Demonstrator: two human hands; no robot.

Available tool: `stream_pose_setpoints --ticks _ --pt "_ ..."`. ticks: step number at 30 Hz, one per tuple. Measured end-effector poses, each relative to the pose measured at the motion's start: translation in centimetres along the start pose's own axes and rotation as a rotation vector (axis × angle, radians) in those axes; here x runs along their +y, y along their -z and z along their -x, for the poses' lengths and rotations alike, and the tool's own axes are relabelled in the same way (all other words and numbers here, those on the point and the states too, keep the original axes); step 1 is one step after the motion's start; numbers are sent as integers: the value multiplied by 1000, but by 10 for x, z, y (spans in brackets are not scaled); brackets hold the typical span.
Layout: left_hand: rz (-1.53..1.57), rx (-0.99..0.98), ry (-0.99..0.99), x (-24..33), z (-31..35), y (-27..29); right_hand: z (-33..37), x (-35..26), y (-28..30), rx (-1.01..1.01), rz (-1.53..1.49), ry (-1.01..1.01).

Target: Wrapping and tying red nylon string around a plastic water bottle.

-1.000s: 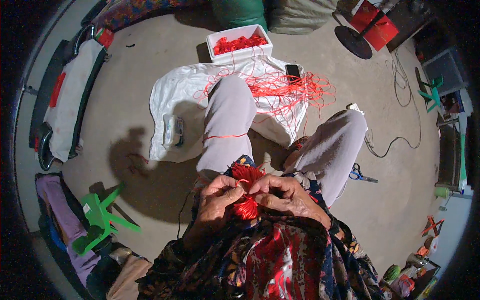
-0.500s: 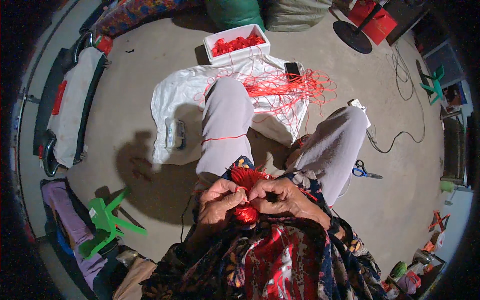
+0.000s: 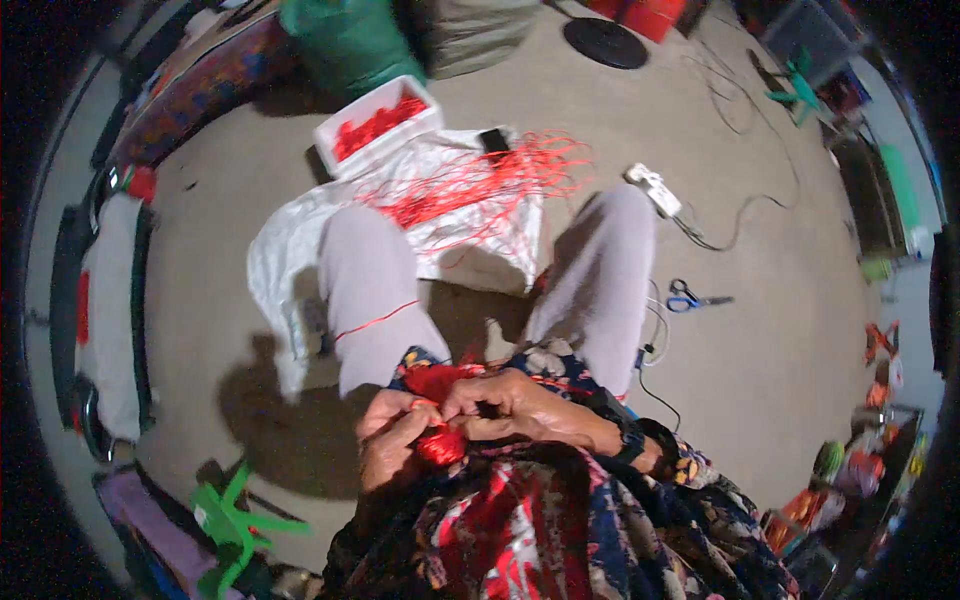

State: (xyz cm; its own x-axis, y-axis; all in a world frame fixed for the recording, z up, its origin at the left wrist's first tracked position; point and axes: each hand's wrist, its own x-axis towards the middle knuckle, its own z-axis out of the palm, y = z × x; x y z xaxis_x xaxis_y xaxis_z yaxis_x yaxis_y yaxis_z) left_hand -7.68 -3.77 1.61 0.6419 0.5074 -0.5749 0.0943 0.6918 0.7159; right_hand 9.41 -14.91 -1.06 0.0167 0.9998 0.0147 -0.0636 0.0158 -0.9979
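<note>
The bare floor (image 3: 780, 400) carries a crumpled white sheet (image 3: 300, 230), blue-handled scissors (image 3: 684, 298), a white power strip (image 3: 653, 189), a green stool (image 3: 235, 520) and a round black base (image 3: 605, 43). Tangled red cord (image 3: 450, 190) and a black phone (image 3: 495, 143) lie on the sheet, and a white box (image 3: 390, 150) stands at its far edge.

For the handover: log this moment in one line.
left hand: holding red bundle | right hand: holding same | scissors: on floor
</note>
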Motion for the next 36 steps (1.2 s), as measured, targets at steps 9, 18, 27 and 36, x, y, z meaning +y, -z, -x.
stream_pose_setpoints --ticks 9,18,27,36 --pt "-93 -108 -66 -7 -44 -2 55 11 56 445 -215 -197" --pt "-159 -174 -253 21 -82 5 168 44 166 1276 -450 -48" --pt "-428 -245 -204 27 -114 -43 275 228 198 1675 -628 -417" --pt "-485 -262 -50 -1 -197 -111 307 317 255 1864 -738 -419"
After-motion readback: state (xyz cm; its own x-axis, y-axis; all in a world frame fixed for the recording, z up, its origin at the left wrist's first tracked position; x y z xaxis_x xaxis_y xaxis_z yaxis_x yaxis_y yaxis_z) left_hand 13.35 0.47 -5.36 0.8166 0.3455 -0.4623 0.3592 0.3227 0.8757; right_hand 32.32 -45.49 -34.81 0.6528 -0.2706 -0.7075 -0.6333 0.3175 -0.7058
